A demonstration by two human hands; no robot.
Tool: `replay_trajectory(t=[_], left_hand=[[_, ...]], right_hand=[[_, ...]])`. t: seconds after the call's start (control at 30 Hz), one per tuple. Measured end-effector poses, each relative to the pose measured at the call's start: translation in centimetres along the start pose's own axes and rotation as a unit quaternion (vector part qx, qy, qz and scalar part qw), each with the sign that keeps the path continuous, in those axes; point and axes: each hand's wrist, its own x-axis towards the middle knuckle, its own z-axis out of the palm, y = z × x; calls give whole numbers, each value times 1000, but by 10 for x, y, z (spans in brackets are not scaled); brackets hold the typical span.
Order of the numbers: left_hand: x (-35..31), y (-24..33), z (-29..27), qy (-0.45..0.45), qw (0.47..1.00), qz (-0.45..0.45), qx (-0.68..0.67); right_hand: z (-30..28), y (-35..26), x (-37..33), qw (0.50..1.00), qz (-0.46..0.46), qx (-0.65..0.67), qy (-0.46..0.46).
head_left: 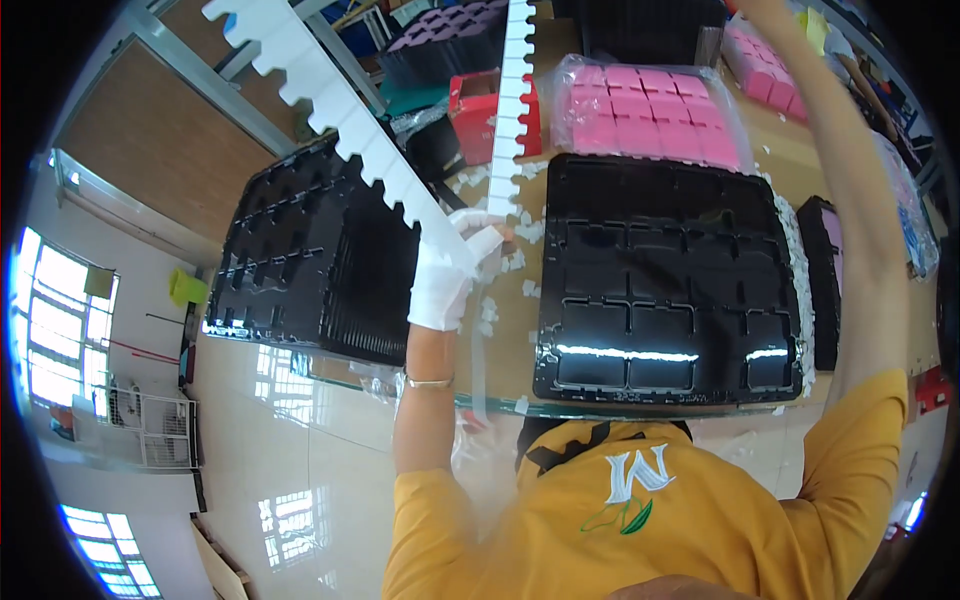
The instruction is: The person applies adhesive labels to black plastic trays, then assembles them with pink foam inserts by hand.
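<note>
My left hand (450,265), in a white glove with some fingertips bare, is closed on notched white strips at the table's front left. One wide strip (345,120) slants up and left from the hand. Another, narrower strip (508,100) rises almost straight up beside it. My right arm reaches far out to the upper right, and my right hand (758,6) is cut off by the top edge, its fingers hidden. Before me lies a black plastic tray (670,280) with several square compartments, touched by neither hand.
A tall stack of black trays (310,250) stands left, beside my left hand. Pink blocks in clear plastic (650,115) lie behind the middle tray, with a red box (472,120) to their left. White scraps (488,315) litter the brown tabletop (520,330).
</note>
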Motion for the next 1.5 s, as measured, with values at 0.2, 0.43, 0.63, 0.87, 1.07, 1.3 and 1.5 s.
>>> replay_trajectory(t=[0.2,0.43,0.63,0.87,1.07,1.3,1.5], left_hand=[[-6,-7,26,14,999,-32,-15],[-6,-10,63,33,999,20,0],[10,-42,57,134,926,224,274],[10,-31,40,104,981,80,145],[8,-30,38,60,995,40,66],[4,-18,45,87,995,12,53],[8,-31,43,93,995,21,1]], right_hand=[[-81,-184,-123,580,452,482,-477],[-89,-213,-134,453,522,557,-460],[-91,-220,-124,457,559,527,-448],[-53,-157,-129,543,389,472,-575],[1,-147,-143,627,41,350,-695],[18,-174,-147,651,-19,230,-723],[14,-172,-153,647,60,202,-733]])
